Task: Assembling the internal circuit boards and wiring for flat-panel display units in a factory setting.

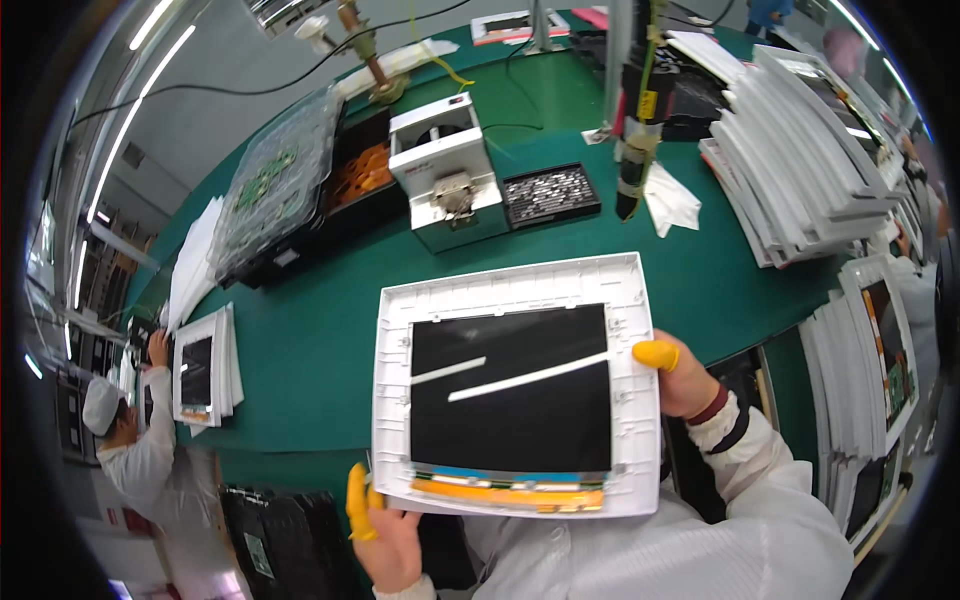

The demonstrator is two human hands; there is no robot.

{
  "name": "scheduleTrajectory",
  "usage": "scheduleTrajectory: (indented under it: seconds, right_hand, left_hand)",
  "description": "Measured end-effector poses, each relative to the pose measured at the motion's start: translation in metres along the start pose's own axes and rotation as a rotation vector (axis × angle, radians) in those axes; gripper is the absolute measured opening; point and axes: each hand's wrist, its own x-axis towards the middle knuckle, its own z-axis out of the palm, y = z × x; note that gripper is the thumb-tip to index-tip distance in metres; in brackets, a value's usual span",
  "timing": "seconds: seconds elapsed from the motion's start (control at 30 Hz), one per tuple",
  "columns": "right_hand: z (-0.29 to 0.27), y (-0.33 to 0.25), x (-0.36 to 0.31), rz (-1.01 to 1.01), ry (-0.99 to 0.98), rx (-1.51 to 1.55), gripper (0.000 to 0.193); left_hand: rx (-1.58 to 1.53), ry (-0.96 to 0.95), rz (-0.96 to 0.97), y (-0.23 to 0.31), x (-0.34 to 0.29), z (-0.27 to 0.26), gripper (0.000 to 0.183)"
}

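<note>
A white plastic frame (395, 330) with a dark display panel (520, 425) set in it is held up over the table's near edge. Its inner side faces me, and an orange flex strip (500, 492) runs along the bottom of the panel. My right hand (688, 380) grips the frame's right edge, its thumb in a yellow finger cot on the front; the other fingers are hidden behind. By the lower left corner is my left hand (392, 550), with yellow-covered fingers stretched upward beside the edge. Whether it bears any weight there I cannot tell.
Beyond the frame, a white dispenser machine (410, 150) stands by a black tray of small metal parts (552, 195). Stacked white frames (790, 150) rise at the right. Plastic trays (275, 190) and more frames (225, 365) lie left. Another person (135, 450) works at far left.
</note>
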Motion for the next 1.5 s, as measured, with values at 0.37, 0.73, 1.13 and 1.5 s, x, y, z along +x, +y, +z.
scheduleTrajectory:
  seconds: [0.37,0.73,1.13,1.5]
  right_hand:
    - [-0.011,0.001,0.041,0.161,0.201,-0.082,0.034]
    - [0.008,-0.007,0.04,-0.15,0.405,-0.885,0.041]
    - [-0.02,-0.003,0.047,-0.282,0.488,-0.941,0.029]
    - [-0.021,0.016,0.011,-0.338,0.504,-0.91,0.041]
  left_hand:
    - [0.158,0.151,0.023,-0.032,0.018,0.022,0.051]
    - [0.38,0.03,0.196,-0.051,0.038,0.035,0.052]
    - [0.738,-0.123,0.179,-0.056,0.053,0.043,0.053]
    - [0.499,-0.108,0.134,-0.049,0.068,0.031,0.049]
